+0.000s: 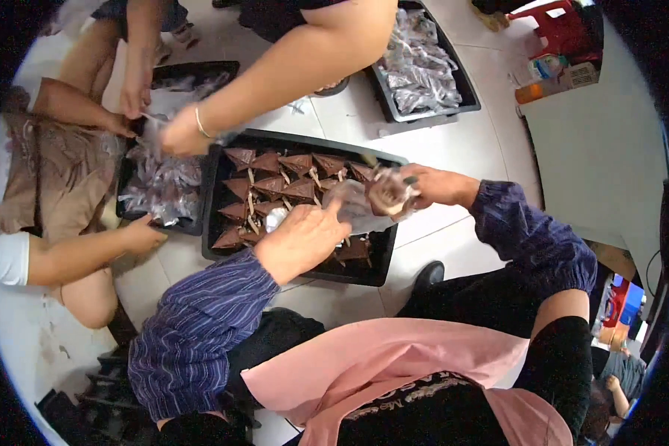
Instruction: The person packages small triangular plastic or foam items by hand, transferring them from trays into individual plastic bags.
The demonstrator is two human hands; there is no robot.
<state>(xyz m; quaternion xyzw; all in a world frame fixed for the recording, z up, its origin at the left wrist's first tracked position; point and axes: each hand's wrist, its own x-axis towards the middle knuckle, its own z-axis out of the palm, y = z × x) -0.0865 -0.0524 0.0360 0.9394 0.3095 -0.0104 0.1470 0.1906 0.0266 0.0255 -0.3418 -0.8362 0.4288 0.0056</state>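
A black tray stands in front of me, filled with rows of brown triangular pieces with pale stick-like strips among them. Over its right edge, my right hand is closed around a clear plastic bag with a brown lump in it, blurred by motion. My left hand reaches over the tray's middle, its fingers closed at the bag's near side and the index finger stretched along the film. Just beside that hand is a small white thing, partly hidden.
Left of the tray, co-workers' hands reach over a black tray of bagged brown pieces. Another black tray of bagged pieces lies at the far right. A pale panel stands right. White tiles form the floor.
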